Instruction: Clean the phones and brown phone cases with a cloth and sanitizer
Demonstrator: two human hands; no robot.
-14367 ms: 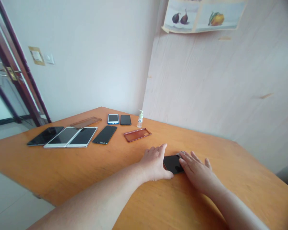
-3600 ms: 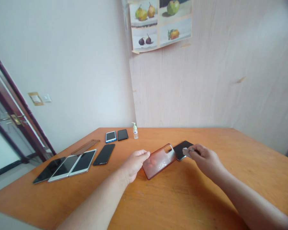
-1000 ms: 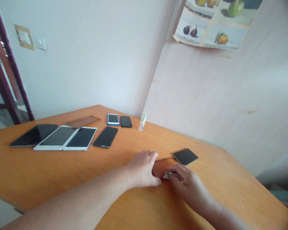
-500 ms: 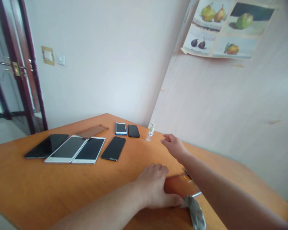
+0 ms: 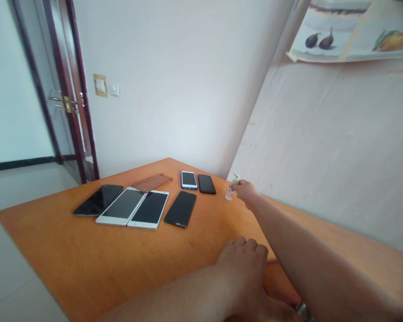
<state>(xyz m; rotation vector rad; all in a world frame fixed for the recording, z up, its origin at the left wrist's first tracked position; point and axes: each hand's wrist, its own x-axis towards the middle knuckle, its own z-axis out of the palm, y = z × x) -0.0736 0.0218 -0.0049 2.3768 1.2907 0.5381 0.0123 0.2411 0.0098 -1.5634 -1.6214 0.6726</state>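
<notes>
My right hand [image 5: 247,192] reaches far across the table, its thumb and fingers closed about the upper part of a small clear pump bottle [image 5: 229,194] with a pale green top. The bottle stands upright near the wall. Close to me, my left hand [image 5: 243,273] rests low with its knuckles bent and its thumb spread away from the fingers. Beside it shows part of a glossy reddish-brown surface [image 5: 282,279], mostly covered by my hand and forearm; its kind is unclear. By the thumb a small grey piece [image 5: 304,311] peeks out under my right forearm.
Left of the bottle on the wooden table [image 5: 121,255] lie a black phone [image 5: 181,209], two small phones [image 5: 189,180] [image 5: 207,184], two white devices [image 5: 121,205] [image 5: 149,208], a black tablet [image 5: 99,200] and a clear brownish case [image 5: 152,182]. Walls rise behind; a door [image 5: 70,98] stands at left.
My right hand has moved onto the pump bottle, which it was apart from before. The view has swung left, and most of the grey cloth by my left thumb is now out of sight.
</notes>
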